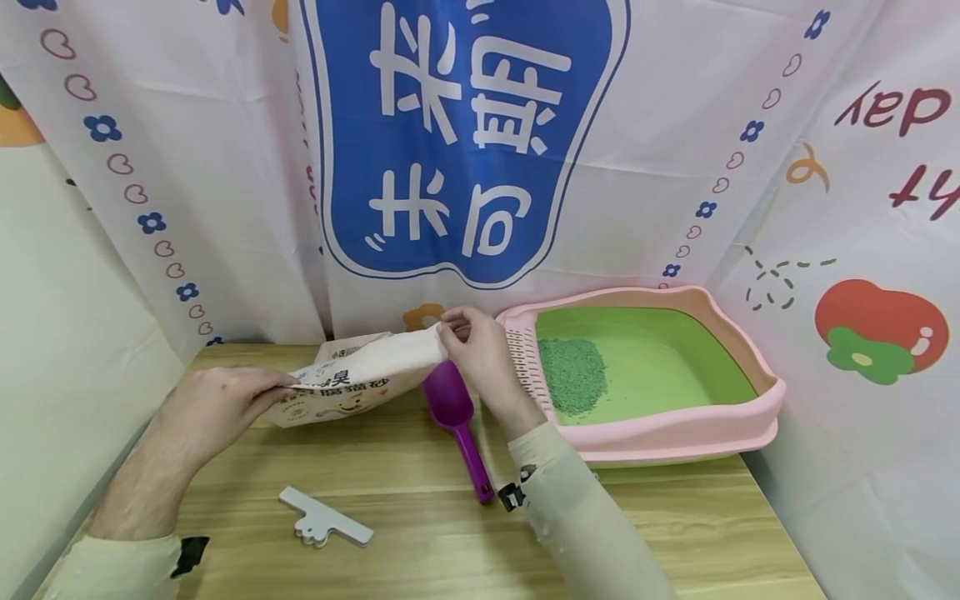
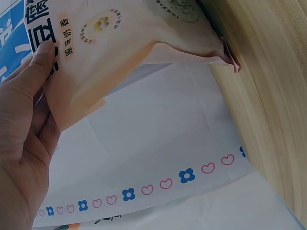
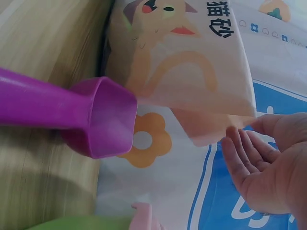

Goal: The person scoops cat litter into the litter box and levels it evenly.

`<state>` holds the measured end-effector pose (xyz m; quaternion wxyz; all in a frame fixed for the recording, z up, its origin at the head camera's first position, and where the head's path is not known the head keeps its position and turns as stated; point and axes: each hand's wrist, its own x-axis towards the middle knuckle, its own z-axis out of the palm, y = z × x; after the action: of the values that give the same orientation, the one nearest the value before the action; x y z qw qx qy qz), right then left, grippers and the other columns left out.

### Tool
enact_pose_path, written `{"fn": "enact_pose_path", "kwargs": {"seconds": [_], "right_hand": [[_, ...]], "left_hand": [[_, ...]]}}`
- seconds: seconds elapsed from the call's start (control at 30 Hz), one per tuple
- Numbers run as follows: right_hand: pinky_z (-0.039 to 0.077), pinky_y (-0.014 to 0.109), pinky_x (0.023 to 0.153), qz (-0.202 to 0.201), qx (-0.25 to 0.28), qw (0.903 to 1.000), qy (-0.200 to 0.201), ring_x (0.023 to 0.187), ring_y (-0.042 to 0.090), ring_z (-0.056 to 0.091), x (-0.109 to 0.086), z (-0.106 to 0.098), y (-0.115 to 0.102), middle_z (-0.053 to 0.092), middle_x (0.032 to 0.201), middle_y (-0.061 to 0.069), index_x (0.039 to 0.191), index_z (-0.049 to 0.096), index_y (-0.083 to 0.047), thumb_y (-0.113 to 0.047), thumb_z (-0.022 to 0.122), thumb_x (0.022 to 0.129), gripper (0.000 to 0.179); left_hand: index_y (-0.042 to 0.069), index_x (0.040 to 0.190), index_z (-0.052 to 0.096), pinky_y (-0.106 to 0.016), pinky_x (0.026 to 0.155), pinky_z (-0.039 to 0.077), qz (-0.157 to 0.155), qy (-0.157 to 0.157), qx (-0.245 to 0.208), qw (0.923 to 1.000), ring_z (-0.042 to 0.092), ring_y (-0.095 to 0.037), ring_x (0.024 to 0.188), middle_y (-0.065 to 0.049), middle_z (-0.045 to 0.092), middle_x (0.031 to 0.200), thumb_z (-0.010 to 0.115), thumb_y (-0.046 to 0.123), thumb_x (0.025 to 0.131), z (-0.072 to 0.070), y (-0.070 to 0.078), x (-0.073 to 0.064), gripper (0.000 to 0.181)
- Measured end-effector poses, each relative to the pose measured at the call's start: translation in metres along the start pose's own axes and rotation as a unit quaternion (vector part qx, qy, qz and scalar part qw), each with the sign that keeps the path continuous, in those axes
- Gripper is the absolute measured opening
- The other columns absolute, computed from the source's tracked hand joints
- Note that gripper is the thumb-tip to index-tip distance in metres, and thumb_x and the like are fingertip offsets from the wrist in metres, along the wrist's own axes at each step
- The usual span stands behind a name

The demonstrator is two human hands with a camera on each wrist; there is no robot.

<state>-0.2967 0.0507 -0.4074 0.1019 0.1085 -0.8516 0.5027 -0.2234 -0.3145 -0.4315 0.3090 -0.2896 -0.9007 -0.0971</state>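
Note:
A cat litter bag (image 1: pixel 367 375) with a printed cat stands at the back of the wooden table. My left hand (image 1: pixel 225 404) pinches its top edge at the left corner, thumb on the printed front in the left wrist view. At the opposite corner my right hand (image 1: pixel 480 354) pinches the edge between thumb and fingers, as the right wrist view shows near the bag's corner (image 3: pixel 240 112). Below the right hand lies a purple scoop (image 1: pixel 453 408), its handle toward the front. A grey-white sealing clip (image 1: pixel 326 517) rests on the table, apart from both hands.
A pink-rimmed green litter tray (image 1: pixel 675 429) stands at the right, with a patch of green pellets (image 1: pixel 573 375) at its left end. A printed cloth (image 1: pixel 247 167) hangs behind the table (image 1: pixel 405 533), and another wall closes off the right side.

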Motion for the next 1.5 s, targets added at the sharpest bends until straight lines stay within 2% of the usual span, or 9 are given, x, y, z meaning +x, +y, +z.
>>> {"fn": "enact_pose_path", "kwargs": {"seconds": [0.17, 0.3, 0.6, 0.77, 0.93, 1.03, 1.17, 1.37, 1.5], "right_hand": [[0.07, 0.048, 0.114, -0.05, -0.052, 0.9973, -0.012, 0.126, 0.034, 0.082, -0.006, -0.002, -0.001, 0.083, 0.137, 0.017, 0.135, 0.081, -0.001, -0.015, 0.076, 0.114, 0.026], [0.065, 0.05, 0.122, -0.11, -0.123, 0.9859, -0.028, 0.135, 0.032, 0.078, -0.011, -0.002, -0.002, 0.082, 0.142, 0.011, 0.136, 0.082, -0.008, -0.021, 0.075, 0.116, 0.025], [0.057, 0.048, 0.134, -0.264, -0.235, 0.9317, -0.085, 0.144, 0.029, 0.077, -0.019, 0.002, -0.005, 0.084, 0.147, 0.007, 0.139, 0.081, -0.012, -0.028, 0.077, 0.116, 0.028], [0.052, 0.048, 0.139, -0.292, -0.272, 0.9078, -0.128, 0.148, 0.025, 0.075, -0.023, 0.008, -0.005, 0.083, 0.151, 0.004, 0.145, 0.079, -0.013, -0.03, 0.08, 0.114, 0.035], [0.057, 0.043, 0.133, -0.297, -0.325, 0.8903, -0.115, 0.141, 0.021, 0.079, -0.022, 0.014, -0.001, 0.085, 0.146, 0.0, 0.145, 0.08, -0.017, -0.029, 0.081, 0.113, 0.034], [0.063, 0.04, 0.123, -0.295, -0.34, 0.8876, -0.097, 0.132, 0.02, 0.082, -0.021, 0.016, 0.003, 0.087, 0.141, -0.002, 0.141, 0.082, -0.018, -0.026, 0.081, 0.113, 0.029], [0.07, 0.036, 0.109, -0.283, -0.342, 0.8929, -0.076, 0.121, 0.018, 0.086, -0.02, 0.018, 0.006, 0.089, 0.134, -0.005, 0.131, 0.086, -0.021, -0.021, 0.079, 0.113, 0.019], [0.073, 0.037, 0.095, -0.25, -0.353, 0.8991, -0.065, 0.11, 0.016, 0.088, -0.02, 0.017, 0.009, 0.091, 0.125, -0.01, 0.125, 0.09, -0.028, -0.022, 0.08, 0.111, 0.019], [0.074, 0.039, 0.089, -0.232, -0.354, 0.9037, -0.066, 0.105, 0.016, 0.089, -0.018, 0.013, 0.01, 0.092, 0.12, -0.011, 0.125, 0.091, -0.032, -0.021, 0.081, 0.111, 0.02]], "left_hand": [[0.017, 0.109, 0.092, -0.057, 0.076, 0.072, 0.0, 0.001, -0.001, 1.0, 0.089, -0.035, 0.084, -0.007, 0.092, 0.097, 0.1, 0.005, 0.079, 0.001, -0.001, 0.0, 0.033], [0.015, 0.109, 0.091, -0.057, 0.077, 0.072, -0.003, -0.002, -0.002, 1.0, 0.089, -0.035, 0.085, -0.007, 0.092, 0.098, 0.1, 0.006, 0.08, 0.0, -0.002, 0.0, 0.032], [0.014, 0.111, 0.091, -0.059, 0.076, 0.072, -0.014, 0.001, -0.004, 0.9999, 0.089, -0.037, 0.086, -0.009, 0.092, 0.099, 0.099, 0.005, 0.082, -0.001, -0.003, -0.001, 0.031], [0.014, 0.112, 0.091, -0.06, 0.075, 0.072, -0.017, 0.002, -0.007, 0.9998, 0.089, -0.036, 0.086, -0.01, 0.092, 0.101, 0.099, 0.006, 0.084, -0.002, -0.003, -0.001, 0.031], [0.013, 0.113, 0.09, -0.061, 0.074, 0.071, -0.024, 0.002, -0.008, 0.9997, 0.089, -0.038, 0.087, -0.011, 0.092, 0.102, 0.098, 0.005, 0.084, -0.002, -0.004, -0.002, 0.031], [0.014, 0.114, 0.09, -0.063, 0.075, 0.071, -0.033, -0.002, -0.007, 0.9994, 0.089, -0.04, 0.088, -0.012, 0.092, 0.103, 0.097, 0.006, 0.087, -0.001, -0.006, -0.003, 0.029], [0.014, 0.115, 0.09, -0.065, 0.076, 0.071, -0.037, -0.001, -0.005, 0.9993, 0.088, -0.041, 0.089, -0.013, 0.092, 0.104, 0.097, 0.006, 0.088, 0.0, -0.009, -0.005, 0.029], [0.013, 0.113, 0.088, -0.062, 0.076, 0.071, -0.02, 0.02, -0.01, 0.9995, 0.088, -0.038, 0.088, -0.012, 0.092, 0.104, 0.096, 0.005, 0.087, 0.003, -0.01, -0.005, 0.028], [0.012, 0.111, 0.085, -0.06, 0.077, 0.072, -0.008, 0.033, -0.02, 0.9992, 0.087, -0.036, 0.087, -0.01, 0.091, 0.103, 0.089, 0.015, 0.099, 0.005, -0.011, -0.006, 0.013]]}}
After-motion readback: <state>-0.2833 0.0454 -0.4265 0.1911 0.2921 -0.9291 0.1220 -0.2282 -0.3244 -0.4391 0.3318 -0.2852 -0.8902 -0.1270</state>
